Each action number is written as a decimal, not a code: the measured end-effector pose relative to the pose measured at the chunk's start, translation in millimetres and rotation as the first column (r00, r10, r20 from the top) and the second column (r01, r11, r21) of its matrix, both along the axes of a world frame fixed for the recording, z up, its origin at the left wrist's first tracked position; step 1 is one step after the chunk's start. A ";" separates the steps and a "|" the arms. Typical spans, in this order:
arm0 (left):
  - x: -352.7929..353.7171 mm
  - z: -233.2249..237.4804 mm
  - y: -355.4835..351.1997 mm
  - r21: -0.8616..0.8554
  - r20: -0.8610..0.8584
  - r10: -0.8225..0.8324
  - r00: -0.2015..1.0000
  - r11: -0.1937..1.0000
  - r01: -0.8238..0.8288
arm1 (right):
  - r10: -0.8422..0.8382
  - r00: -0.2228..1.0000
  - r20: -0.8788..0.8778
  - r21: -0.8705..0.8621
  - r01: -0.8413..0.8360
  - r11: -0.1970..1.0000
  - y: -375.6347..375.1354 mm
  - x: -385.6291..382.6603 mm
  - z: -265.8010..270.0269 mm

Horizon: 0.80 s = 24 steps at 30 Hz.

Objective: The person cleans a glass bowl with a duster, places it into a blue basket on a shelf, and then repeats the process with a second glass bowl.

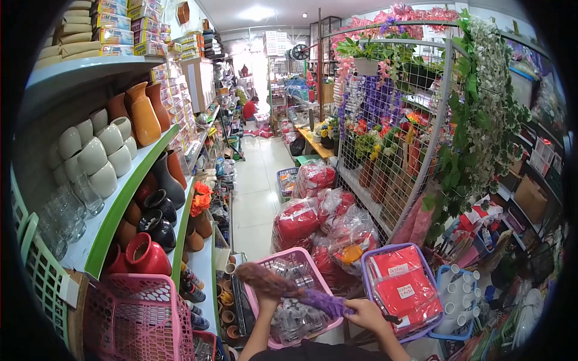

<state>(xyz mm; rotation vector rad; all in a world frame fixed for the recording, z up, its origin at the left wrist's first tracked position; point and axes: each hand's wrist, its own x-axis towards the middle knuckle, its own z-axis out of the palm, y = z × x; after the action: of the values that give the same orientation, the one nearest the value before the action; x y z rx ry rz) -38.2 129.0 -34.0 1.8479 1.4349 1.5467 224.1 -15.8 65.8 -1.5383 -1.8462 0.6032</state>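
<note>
A fluffy duster (295,291), brown at one end and purple at the other, is held across my body above a pink basket. My right hand (364,314) is closed round its purple end, and a dark handle tip sticks out past the wrist. At the brown end, my left hand (268,302) grips from below, its fingers mostly hidden by the fluff. Underneath, the pink basket (330,327) holds many clear glass pieces. Beside my right hand stands a purple basket (365,271) with red plastic-wrapped packs (406,293) bearing handwritten labels.
Shelves of vases (143,114) and white pots (103,179) line the left. A second pink basket (135,286) is at lower left. Bagged red goods (296,221) and a wire rack (391,138) of artificial flowers flank the tiled aisle (253,180). A person (250,108) is far back.
</note>
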 end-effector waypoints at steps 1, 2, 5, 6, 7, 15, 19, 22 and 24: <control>6.1 19.3 -10.6 -0.103 0.507 -0.155 0.848 0.966 0.238 | -0.032 0.996 0.079 -0.027 0.034 0.999 -1.9 -0.2 1.1; 7.5 20.9 -13.4 -0.124 0.435 -0.117 0.893 0.974 0.188 | -0.121 0.993 -0.001 -0.020 0.121 0.992 -3.3 -3.5 0.4; 15.9 36.8 -25.5 -0.140 0.338 -0.062 0.939 0.983 0.115 | -0.165 0.985 0.043 -0.091 0.168 0.982 -7.0 0.6 9.4; 22.5 46.7 -30.8 -0.099 0.470 -0.075 0.879 0.986 0.137 | -0.086 0.996 0.007 -0.073 0.086 0.994 -9.3 7.3 4.4; 27.2 52.3 -34.1 -0.054 0.592 -0.093 0.800 0.987 0.154 | -0.085 0.996 0.007 -0.069 0.085 0.994 -11.9 10.4 6.0; 29.3 44.5 -58.9 -0.122 0.420 -0.036 0.907 0.988 0.096 | -0.172 0.985 -0.035 -0.105 0.167 0.980 -33.5 17.0 24.7; 32.7 45.0 -75.1 -0.181 0.515 -0.010 0.857 0.976 0.120 | -0.099 0.991 -0.084 -0.167 0.084 0.982 -44.7 23.8 21.8; 37.3 40.3 -87.8 -0.011 0.492 -0.116 0.863 0.990 0.139 | -0.179 0.984 -0.011 -0.220 0.172 0.960 -53.4 29.8 17.2; 37.0 40.2 -98.1 -0.031 0.483 -0.096 0.870 0.991 0.127 | -0.168 0.984 0.053 -0.200 0.175 0.964 -60.7 35.4 9.7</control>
<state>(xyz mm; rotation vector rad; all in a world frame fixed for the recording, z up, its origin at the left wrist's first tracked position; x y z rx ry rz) -1.2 30.9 6.2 1.3465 1.1076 1.7222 259.5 -76.5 75.4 -1.8322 -1.6963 0.7048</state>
